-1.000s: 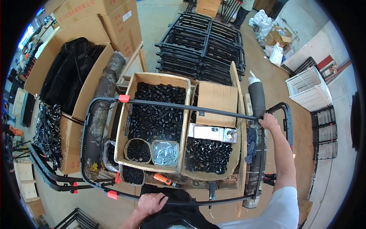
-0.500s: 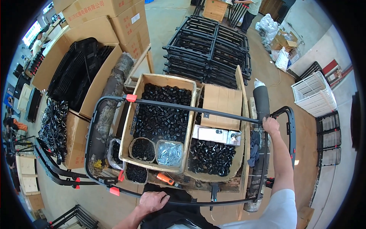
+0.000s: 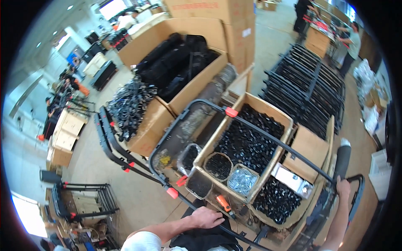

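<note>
As hands hold, frame overhangs crate

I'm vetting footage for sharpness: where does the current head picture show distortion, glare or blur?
Head view: the room curves toward a black fisheye border; head view, lower left: a blown-out white patch; head view, top: smeared print on the carton, while the frame reads fairly clearly.

Beyond the left grip, a wooden counter carries an orange tool just ahead and right, a small tub ahead and slightly left, a wooden box farther out, and an open carton left of the right grip.
</note>
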The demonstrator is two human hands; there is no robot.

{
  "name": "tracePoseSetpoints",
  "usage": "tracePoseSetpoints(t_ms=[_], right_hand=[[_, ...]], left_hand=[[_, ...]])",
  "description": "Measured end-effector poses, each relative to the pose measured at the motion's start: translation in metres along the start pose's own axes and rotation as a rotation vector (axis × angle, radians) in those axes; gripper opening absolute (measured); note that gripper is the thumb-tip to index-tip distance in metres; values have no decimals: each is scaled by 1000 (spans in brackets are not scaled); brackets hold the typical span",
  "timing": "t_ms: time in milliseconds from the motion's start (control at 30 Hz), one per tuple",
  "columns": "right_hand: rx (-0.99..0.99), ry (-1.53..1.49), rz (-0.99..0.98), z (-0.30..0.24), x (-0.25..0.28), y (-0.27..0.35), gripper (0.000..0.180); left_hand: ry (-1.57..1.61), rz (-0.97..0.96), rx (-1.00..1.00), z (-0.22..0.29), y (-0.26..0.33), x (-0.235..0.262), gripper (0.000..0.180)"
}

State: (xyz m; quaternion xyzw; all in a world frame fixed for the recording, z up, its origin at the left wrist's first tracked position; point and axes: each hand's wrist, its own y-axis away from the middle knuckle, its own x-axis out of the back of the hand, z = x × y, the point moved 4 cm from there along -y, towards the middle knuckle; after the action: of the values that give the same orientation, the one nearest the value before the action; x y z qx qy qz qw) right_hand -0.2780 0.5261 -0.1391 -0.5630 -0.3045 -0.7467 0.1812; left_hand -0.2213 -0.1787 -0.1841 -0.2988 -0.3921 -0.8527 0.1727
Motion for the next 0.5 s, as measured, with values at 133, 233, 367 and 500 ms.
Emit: tracePoseSetpoints(t_ms=[133, 233, 367, 500], right_hand=[[53, 74, 44, 14, -9, -10, 62], [51, 43, 54, 2, -9, -14, 60], [182, 81, 96, 13, -17, -22, 61], [21, -65, 101, 23, -24, -29, 61]], left_hand=[[20, -5, 21, 6, 5, 7, 44], [9, 36, -25, 3, 10, 6, 44], [30, 203, -232, -13, 2, 17, 37], [-86, 756, -272, -53, 10, 122, 15]])
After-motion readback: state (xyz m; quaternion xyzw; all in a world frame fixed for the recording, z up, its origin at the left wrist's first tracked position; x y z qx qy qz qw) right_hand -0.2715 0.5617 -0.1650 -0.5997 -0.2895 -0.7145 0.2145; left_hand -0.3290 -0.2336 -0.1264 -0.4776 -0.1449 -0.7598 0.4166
